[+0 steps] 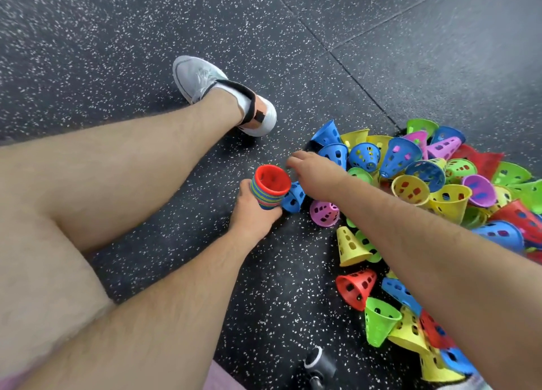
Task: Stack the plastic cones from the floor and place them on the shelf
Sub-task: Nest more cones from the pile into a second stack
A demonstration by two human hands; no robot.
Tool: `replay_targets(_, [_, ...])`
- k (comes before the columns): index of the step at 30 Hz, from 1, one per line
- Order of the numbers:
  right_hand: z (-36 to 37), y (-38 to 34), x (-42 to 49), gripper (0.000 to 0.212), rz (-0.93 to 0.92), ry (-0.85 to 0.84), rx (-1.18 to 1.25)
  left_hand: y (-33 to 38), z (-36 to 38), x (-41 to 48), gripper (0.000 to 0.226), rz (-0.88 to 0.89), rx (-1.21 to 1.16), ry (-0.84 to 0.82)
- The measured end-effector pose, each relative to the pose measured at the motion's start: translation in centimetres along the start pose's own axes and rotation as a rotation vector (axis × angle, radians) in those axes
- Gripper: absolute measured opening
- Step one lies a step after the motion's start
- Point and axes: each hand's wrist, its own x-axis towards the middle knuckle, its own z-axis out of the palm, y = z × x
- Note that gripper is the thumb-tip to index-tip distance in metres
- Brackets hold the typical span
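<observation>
My left hand (252, 213) grips a stack of nested plastic cones (268, 188), its open mouth facing up with a red cone innermost. My right hand (316, 174) hovers just right of the stack, fingers loosely bent, holding nothing that I can see. A blue cone (293, 198) lies beside the stack, partly under my right hand, and a purple cone (324, 213) lies below my right wrist. A big pile of loose cones (434, 184) in blue, yellow, green, purple and red covers the floor to the right. The shelf is out of sight.
I sit on a black speckled rubber floor (205, 22). My bare leg with a grey shoe (205, 87) stretches out to the left of the stack. More cones (381, 319) lie under my right forearm. A dark metal object (318, 366) sits at the bottom edge.
</observation>
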Motion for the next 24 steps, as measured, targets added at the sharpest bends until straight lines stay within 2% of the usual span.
replay_targets(2, [0.1,-0.6,-1.3,0.035,-0.006,0.025,0.041,-0.1,-0.1,-0.1,0.067,-0.008,-0.006,0.02])
replay_targets(5, [1.1,-1.3,-4.4,0.03,-0.117,0.092,0.059,-0.4,-0.3,0.0,0.067,-0.008,-0.01,0.049])
replay_targets(7, [2.7,-1.1,-6.1,0.032,-0.17,0.071,0.007,-0.6,-0.2,0.0,0.066,0.003,-0.004,0.047])
replay_targets(13, [3.0,-2.0,-5.8,0.058,-0.055,-0.007,-0.147,-0.9,0.0,-0.2,0.065,0.039,-0.002,0.052])
replay_targets(15, [2.6,-1.7,-5.6,0.049,-0.02,0.07,-0.171,-0.9,0.1,-0.3,0.066,0.032,0.004,0.056])
replay_targets(19, [1.1,0.3,-6.2,0.016,0.052,0.311,-0.129,-0.6,0.5,-0.2,0.064,0.02,0.005,0.059])
replay_targets(24, [-1.5,2.6,-8.0,0.014,0.192,0.556,0.153,0.5,1.4,0.4,0.063,0.077,0.087,0.024])
